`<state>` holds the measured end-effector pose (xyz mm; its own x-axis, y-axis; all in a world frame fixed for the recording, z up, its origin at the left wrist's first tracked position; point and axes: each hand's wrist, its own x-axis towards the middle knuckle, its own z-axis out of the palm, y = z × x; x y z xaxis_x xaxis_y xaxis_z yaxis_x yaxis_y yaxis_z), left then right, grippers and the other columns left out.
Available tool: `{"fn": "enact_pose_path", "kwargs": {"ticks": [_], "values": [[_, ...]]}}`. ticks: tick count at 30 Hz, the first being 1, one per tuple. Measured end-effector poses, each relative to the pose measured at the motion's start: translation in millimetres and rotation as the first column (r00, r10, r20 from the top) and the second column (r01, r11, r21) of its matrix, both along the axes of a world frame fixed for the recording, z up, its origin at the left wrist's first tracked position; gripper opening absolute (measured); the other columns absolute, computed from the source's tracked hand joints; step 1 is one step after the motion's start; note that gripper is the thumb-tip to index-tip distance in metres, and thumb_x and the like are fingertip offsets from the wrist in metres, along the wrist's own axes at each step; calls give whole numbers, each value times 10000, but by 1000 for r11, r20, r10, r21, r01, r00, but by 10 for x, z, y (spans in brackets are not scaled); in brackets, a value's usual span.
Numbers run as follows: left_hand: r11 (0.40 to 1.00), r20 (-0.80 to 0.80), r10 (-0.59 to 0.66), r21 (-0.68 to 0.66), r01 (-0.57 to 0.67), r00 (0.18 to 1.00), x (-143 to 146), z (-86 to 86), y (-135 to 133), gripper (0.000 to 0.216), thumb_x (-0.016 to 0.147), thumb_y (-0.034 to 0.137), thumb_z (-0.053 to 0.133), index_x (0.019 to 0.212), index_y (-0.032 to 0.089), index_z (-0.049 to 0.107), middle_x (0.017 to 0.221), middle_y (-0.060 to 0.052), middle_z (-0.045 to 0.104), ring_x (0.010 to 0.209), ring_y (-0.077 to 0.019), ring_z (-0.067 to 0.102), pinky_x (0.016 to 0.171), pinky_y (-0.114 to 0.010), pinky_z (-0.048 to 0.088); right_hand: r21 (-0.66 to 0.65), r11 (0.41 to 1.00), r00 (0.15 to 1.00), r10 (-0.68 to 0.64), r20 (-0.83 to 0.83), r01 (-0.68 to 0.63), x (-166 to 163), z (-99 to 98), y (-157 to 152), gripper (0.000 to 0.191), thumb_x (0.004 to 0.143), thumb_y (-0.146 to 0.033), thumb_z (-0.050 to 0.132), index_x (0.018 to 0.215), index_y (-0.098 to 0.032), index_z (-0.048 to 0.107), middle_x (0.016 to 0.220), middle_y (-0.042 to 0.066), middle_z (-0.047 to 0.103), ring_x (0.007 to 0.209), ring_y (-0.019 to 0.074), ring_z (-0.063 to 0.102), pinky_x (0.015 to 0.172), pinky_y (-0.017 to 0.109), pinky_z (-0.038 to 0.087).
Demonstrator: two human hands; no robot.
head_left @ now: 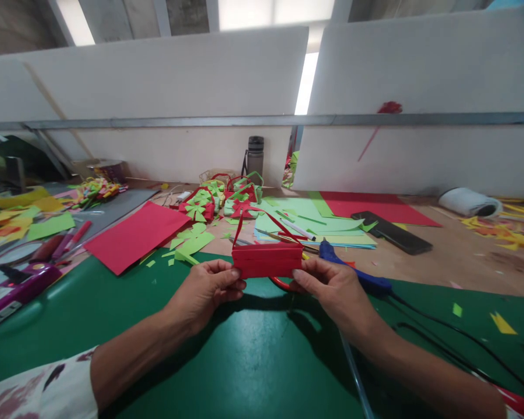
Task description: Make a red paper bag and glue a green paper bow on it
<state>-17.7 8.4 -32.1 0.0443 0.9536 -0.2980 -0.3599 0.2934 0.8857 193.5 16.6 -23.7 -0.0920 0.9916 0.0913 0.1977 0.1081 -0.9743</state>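
Backdrop: white panels (179,81) crossed by a grey metal rail (201,123).
Work surface: green mat (253,361) nearest the person, brown board (419,265) beyond it.
Writing: a pale label (3,312) sits on the purple device (26,294) at far left; its print is too small to read.
Left hand (218,285): reaches in from the lower left out of a patterned white sleeve (48,384), thumb on the near face, fingers bent.
Right hand (329,282): comes from the lower right, thumb likewise on the near face.
Grip: both narrow pinches, one at each end of the red paper basket (267,262).
Basket position: level between the hands, above the mat, mid-view, its thin strap (286,226) rising in a peak.
Behind it: decorated red-and-green baskets (196,208) near a dark bottle (255,156).
Beside the right hand: blue-handled corded tool (369,280); farther back, a black phone (395,234).
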Motion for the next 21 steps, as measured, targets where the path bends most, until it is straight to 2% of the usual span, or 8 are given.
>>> {"fn": "enact_pose_path", "kwargs": {"ticks": [5, 12, 17, 21], "values": [[1000, 4, -1, -3, 1, 1000, 2, 0, -11, 261, 569, 188, 781, 651, 143, 537, 589, -26, 618, 577, -134, 602, 610, -269, 522, -70, 998, 995, -18, -101, 11, 10, -62, 17, 200, 651, -322, 692, 584, -172, 578, 590, -3, 620, 554, 131, 579, 562, 247, 473], [998, -100, -42, 45, 46, 994, -19, 15, -16, 226, 608, 242, 772, 667, 135, 582, 565, 16, 559, 510, -82, 505, 554, -233, 483, -48, 999, 1000, -24, 14, 25, 43, -95, 40, 210, 699, -332, 653, 592, -164, 584, 550, -14, 585, 521, 119, 523, 534, 249, 430], [991, -211, 22, 131, 6, 977, 11, 2, 5, 245, 574, 227, 788, 723, 129, 619, 630, 9, 607, 527, -88, 554, 545, -218, 472, -40, 999, 999, 0, -54, -2, 47, -64, 46, 133, 665, -282, 667, 666, -155, 628, 612, -17, 603, 559, 117, 536, 568, 246, 448], [988, -228, 62, 153, -28, 972, 21, -34, 21, 261, 550, 226, 790, 716, 130, 612, 616, 11, 624, 509, -96, 562, 518, -224, 483, -23, 1000, 998, 1, -67, -2, 53, -72, 60, 103, 635, -243, 672, 669, -154, 634, 590, -24, 607, 535, 107, 526, 548, 234, 435]]}}
